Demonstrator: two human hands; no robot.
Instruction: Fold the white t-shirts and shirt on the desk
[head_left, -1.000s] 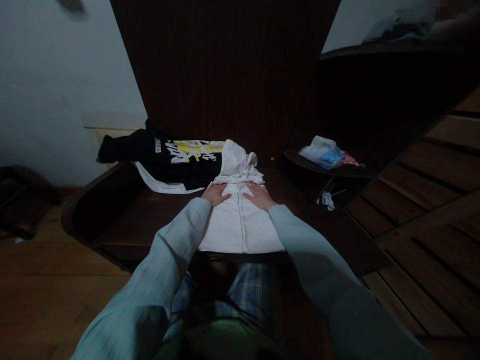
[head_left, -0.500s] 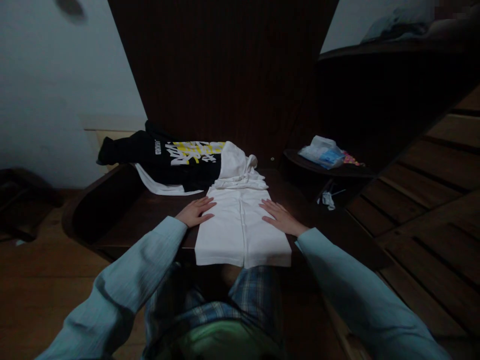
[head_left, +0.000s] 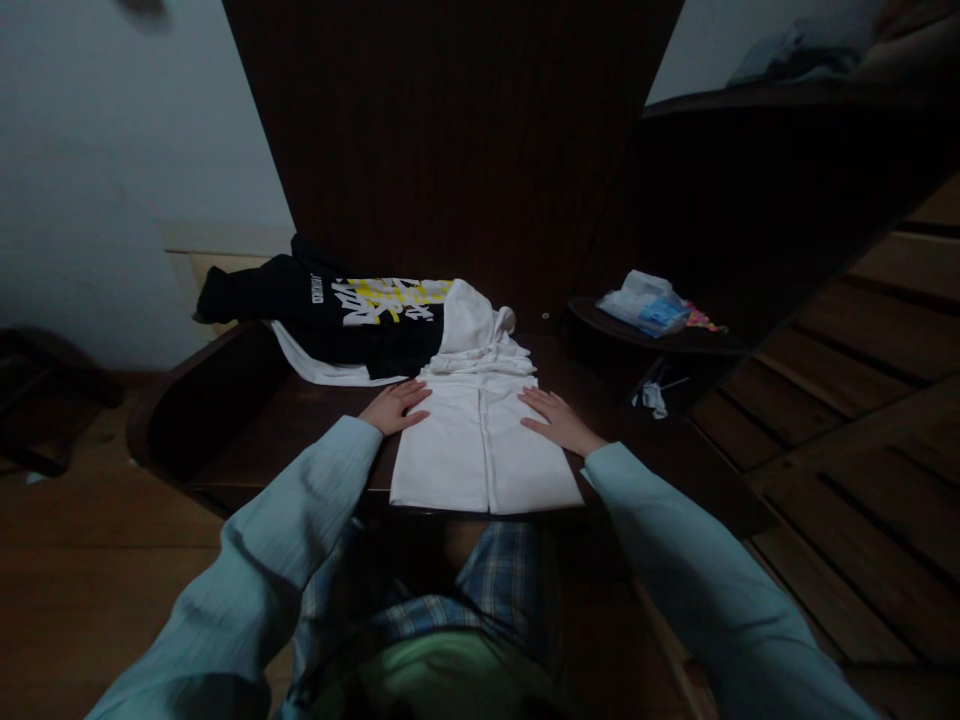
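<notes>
A white garment (head_left: 450, 455) lies spread on a dark wooden bench (head_left: 300, 440), with a line running down its middle. Its far part is bunched in folds. My left hand (head_left: 395, 407) rests flat on its left edge, fingers stretched out. On the right edge lies my right hand (head_left: 559, 418), open, its fingers spread over the cloth. Beyond the left hand, a black garment (head_left: 300, 310) with white and yellow lettering lies against the back panel, touching the bunched white cloth. A white strip of cloth shows beneath the black one.
To the right, a small dark shelf (head_left: 660, 338) carries a clear and blue plastic packet (head_left: 646, 305). Crumpled white material (head_left: 654, 400) sits below it. The bench's raised curved arm (head_left: 172, 410) bounds the left side. Wooden slats (head_left: 847, 500) stand at the right.
Both hands have shifted slightly away from me. The white garment's near end has drawn back from hanging over the bench's front edge to about level with it.
</notes>
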